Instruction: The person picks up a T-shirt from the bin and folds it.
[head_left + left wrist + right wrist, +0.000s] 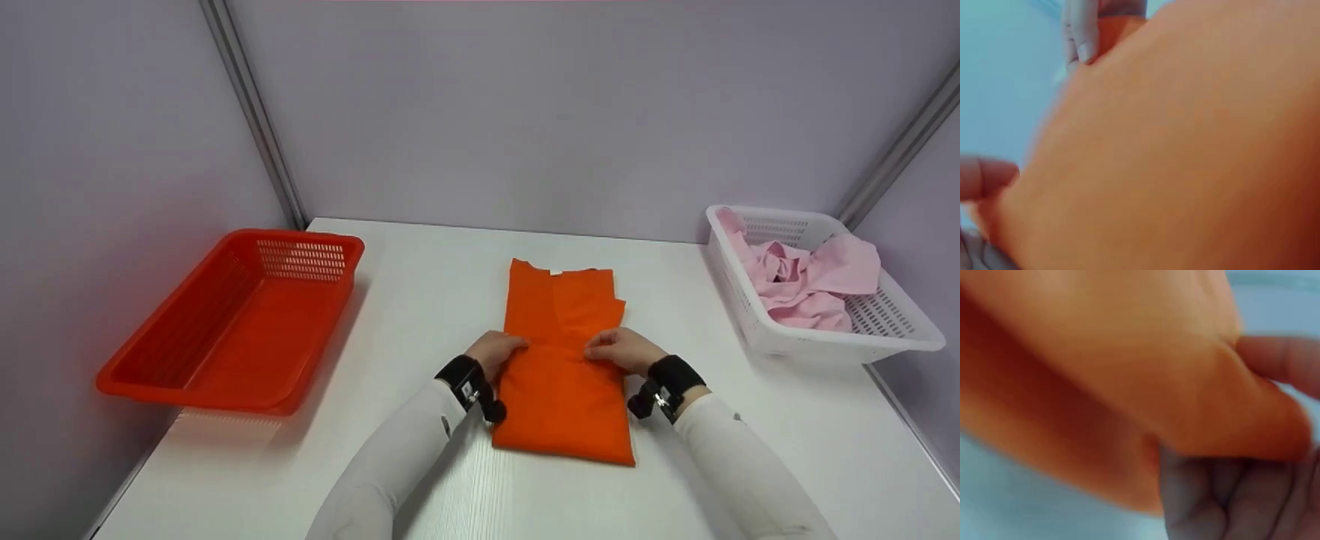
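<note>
A folded orange shirt (566, 412) lies lengthwise on the white table, with a small white tag at its far neck edge. My left hand (499, 351) is at its left side and my right hand (624, 349) at its right. Up close in the left wrist view, the left thumb (988, 175) and fingers pinch the edge of the orange cloth (1145, 140); the other hand shows at the top. In the right wrist view the right hand (1230, 495) holds the cloth between thumb and fingers, and a layer hangs below. Cloth hides some fingertips.
On the left stands a red plastic basket (300, 375) with nothing visible inside. A white basket (810, 341) holding crumpled pink cloth (817, 277) is at the right. Grey panel walls (525, 112) border the white table (420, 300) at the back and sides.
</note>
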`<state>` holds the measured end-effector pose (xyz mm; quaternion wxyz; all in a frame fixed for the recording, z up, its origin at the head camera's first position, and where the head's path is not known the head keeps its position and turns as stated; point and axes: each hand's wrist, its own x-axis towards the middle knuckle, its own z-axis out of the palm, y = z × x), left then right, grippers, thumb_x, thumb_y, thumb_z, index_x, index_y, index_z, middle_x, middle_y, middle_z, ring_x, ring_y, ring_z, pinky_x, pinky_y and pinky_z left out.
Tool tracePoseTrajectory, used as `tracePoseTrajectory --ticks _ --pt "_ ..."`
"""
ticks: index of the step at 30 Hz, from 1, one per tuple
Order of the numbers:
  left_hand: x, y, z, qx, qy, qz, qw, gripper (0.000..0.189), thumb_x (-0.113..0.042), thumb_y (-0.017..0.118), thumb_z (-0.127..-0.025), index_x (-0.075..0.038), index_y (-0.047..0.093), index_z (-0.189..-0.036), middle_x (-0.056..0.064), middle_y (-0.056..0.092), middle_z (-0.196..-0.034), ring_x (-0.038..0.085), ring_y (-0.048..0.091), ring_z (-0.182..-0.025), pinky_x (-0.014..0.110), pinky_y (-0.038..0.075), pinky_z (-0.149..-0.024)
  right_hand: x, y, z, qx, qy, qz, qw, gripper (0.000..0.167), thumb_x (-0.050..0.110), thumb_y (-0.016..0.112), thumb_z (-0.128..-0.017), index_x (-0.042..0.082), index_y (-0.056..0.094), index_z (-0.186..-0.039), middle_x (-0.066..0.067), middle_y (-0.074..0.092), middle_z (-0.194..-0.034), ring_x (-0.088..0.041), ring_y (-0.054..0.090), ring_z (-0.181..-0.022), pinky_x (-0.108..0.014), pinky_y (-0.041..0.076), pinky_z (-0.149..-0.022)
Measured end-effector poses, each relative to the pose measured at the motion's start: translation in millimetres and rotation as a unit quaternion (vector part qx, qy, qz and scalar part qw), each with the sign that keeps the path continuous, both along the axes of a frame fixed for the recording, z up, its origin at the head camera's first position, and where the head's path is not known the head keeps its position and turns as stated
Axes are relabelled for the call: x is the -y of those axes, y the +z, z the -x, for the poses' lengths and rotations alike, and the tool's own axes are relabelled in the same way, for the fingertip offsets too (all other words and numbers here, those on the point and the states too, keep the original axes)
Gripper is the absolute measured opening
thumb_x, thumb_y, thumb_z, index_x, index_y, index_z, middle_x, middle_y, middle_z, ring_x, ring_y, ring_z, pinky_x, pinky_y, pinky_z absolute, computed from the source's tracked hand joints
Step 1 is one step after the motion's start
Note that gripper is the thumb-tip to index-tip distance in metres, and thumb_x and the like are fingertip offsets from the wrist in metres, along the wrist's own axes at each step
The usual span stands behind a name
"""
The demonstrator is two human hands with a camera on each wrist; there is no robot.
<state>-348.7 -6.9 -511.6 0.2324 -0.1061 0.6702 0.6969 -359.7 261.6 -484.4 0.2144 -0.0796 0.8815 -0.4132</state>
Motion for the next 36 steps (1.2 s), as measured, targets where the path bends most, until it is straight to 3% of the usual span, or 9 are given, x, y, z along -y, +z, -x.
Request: tracePoseTrajectory --ticks 4,8,14,20,22,26,30,33,36 --pt "5.5 -0.5 0.2 -0.008 -0.022 0.009 0.9997 0.025 -0.023 0.073 -0.095 -0.004 0.064 -0.108 0.007 0.064 -0.107 0.023 0.064 -0.098 0.04 0.055 -0.094 -2 -12.3 0.1 0.012 -0.059 0.007 0.9981 0.037 0.033 0.071 -0.097 0.002 0.071 -0.118 0.0 0.058 -0.096 -0.014 0.051 -0.082 -0.024 0.043 -0.068" --pt "14.6 3.7 -3.5 -0.074 -0.049 0.089 0.9921 0.032 -0.011 0.072 -0.093 -0.007 0.063 -0.124 0.01 0.063 -0.124 0.023 0.06 -0.103 0.036 0.052 -0.093 -3 -9.5 -6.4 -0.019 -0.054 -0.016 0.9983 0.036 0.024 0.073 -0.095 -0.001 0.067 -0.12 -0.006 0.062 -0.103 -0.015 0.055 -0.083 -0.024 0.048 -0.069" --pt "20.1 4.3 -3.6 -0.148 -0.057 0.191 0.9687 0.023 -0.008 0.066 -0.097 -0.007 0.067 -0.119 0.012 0.066 -0.115 0.018 0.055 -0.083 0.026 0.045 -0.07 -3 -12.6 -10.3 -0.073 -0.053 -0.064 0.9939 0.031 0.018 0.073 -0.093 -0.002 0.069 -0.116 -0.012 0.065 -0.103 -0.016 0.056 -0.081 -0.024 0.046 -0.069" --pt "17.2 4.5 0.4 -0.18 -0.065 0.26 0.9464 0.013 -0.012 0.066 -0.098 -0.006 0.065 -0.11 0.007 0.062 -0.098 0.018 0.053 -0.077 0.025 0.043 -0.067 -4 -14.5 -9.9 -0.085 -0.065 -0.076 0.9914 0.028 0.02 0.072 -0.094 -0.001 0.07 -0.113 -0.011 0.065 -0.101 -0.018 0.057 -0.083 -0.025 0.045 -0.071" --pt "16.4 7.2 1.1 -0.184 -0.074 0.3 0.9331 0.015 -0.014 0.066 -0.098 -0.006 0.063 -0.111 0.007 0.062 -0.098 0.019 0.053 -0.078 0.027 0.043 -0.068 -3 -13.2 -11.6 -0.094 -0.067 -0.093 0.9889 0.031 0.02 0.071 -0.096 -0.003 0.066 -0.116 -0.014 0.064 -0.102 -0.022 0.057 -0.085 -0.029 0.046 -0.074" --pt "13.2 15.9 -3.5 -0.22 -0.084 0.409 0.8814 0.026 -0.015 0.061 -0.099 -0.006 0.058 -0.123 0.012 0.066 -0.106 0.026 0.06 -0.087 0.036 0.05 -0.076 5 -8.1 -24.7 -0.152 -0.071 -0.166 0.9718 0.048 0.02 0.07 -0.095 -0.008 0.051 -0.13 -0.027 0.061 -0.114 -0.034 0.059 -0.096 -0.044 0.051 -0.086" --pt "1.9 23.5 -26.3 -0.305 -0.112 0.459 0.8269 0.035 -0.015 0.061 -0.099 -0.005 0.055 -0.132 0.018 0.063 -0.122 0.032 0.062 -0.108 0.045 0.054 -0.092 24 -0.1 -51.8 -0.207 -0.042 -0.21 0.9548 0.065 0.019 0.068 -0.096 -0.012 0.037 -0.144 -0.037 0.047 -0.135 -0.049 0.05 -0.121 -0.058 0.047 -0.102" --pt "-8.3 26.0 -50.2 -0.372 -0.197 0.465 0.7791 0.04 -0.019 0.065 -0.099 -0.009 0.058 -0.137 0.016 0.06 -0.136 0.031 0.058 -0.126 0.042 0.051 -0.106 42 4.8 -74.5 -0.215 0.017 -0.193 0.9572 0.066 0.02 0.065 -0.099 -0.01 0.035 -0.15 -0.036 0.038 -0.151 -0.053 0.038 -0.139 -0.063 0.041 -0.111" --pt "-12.9 25.4 -66.4 -0.399 -0.287 0.481 0.7262 0.051 -0.023 0.069 -0.098 -0.013 0.055 -0.146 0.011 0.055 -0.151 0.026 0.049 -0.143 0.038 0.042 -0.118 57 4.8 -92.4 -0.207 0.079 -0.175 0.9593 0.065 0.019 0.064 -0.1 -0.009 0.036 -0.152 -0.035 0.032 -0.159 -0.052 0.031 -0.148 -0.064 0.033 -0.117"
